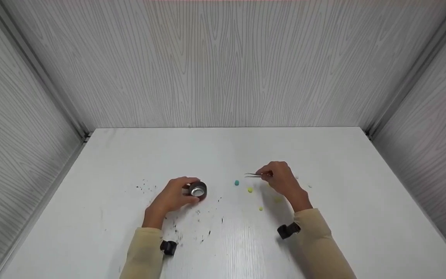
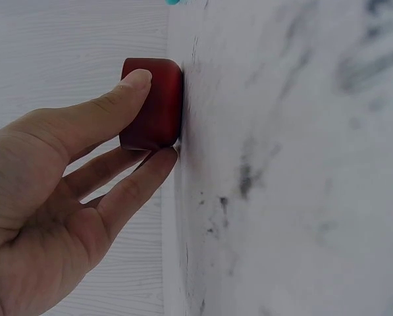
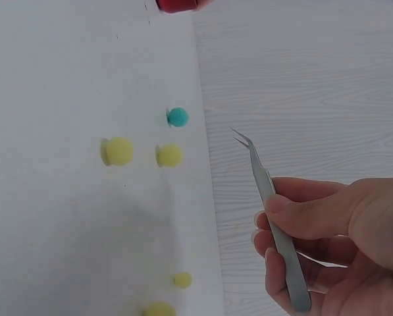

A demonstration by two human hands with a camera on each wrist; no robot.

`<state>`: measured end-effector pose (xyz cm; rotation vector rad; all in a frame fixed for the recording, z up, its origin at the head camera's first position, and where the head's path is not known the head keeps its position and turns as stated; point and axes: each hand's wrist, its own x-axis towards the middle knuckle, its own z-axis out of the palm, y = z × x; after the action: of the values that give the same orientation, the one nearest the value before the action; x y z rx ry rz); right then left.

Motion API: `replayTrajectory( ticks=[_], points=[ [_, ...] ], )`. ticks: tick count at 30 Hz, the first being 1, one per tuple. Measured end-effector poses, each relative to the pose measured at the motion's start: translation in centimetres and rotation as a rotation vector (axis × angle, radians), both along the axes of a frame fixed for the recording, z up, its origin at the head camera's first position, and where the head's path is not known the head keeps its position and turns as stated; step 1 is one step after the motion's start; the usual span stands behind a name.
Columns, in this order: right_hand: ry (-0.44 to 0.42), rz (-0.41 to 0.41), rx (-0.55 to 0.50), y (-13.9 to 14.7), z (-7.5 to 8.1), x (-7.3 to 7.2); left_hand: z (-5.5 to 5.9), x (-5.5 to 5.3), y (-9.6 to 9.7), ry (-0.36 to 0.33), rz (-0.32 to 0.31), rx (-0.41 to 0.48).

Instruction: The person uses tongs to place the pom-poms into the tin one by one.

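Note:
My left hand (image 1: 174,195) holds a small round dark red cup (image 2: 158,105) between thumb and fingers, its silvery inside facing up in the head view. The cup stands on the white table. My right hand (image 1: 282,179) pinches a pair of bent-tip metal tweezers (image 3: 275,217) above the table, with nothing between the parted tips. Left of and below the tweezers in the head view lie a teal pom-pom (image 1: 237,182) and several yellow pom-poms, one of them (image 1: 250,190) close to the teal one.
Dark smudges (image 1: 176,231) and specks mark the white table (image 1: 91,217) around my left hand. Small pale bits (image 1: 310,186) lie right of my right hand. Wood-grain panels (image 1: 223,69) enclose the table at the back and both sides.

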<state>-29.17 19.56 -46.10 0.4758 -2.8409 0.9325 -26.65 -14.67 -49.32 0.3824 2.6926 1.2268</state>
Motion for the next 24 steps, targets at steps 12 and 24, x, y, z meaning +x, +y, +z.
replayTrajectory(
  ticks=[12,24],
  points=[
    [-0.05,-0.039,0.017,-1.2,-0.4,0.0,0.1,-0.1,-0.3,0.003,-0.026,-0.005],
    [-0.047,-0.038,0.025,-2.0,-1.0,0.0,0.1,-0.1,-0.2,0.003,-0.024,-0.007]
  ],
)
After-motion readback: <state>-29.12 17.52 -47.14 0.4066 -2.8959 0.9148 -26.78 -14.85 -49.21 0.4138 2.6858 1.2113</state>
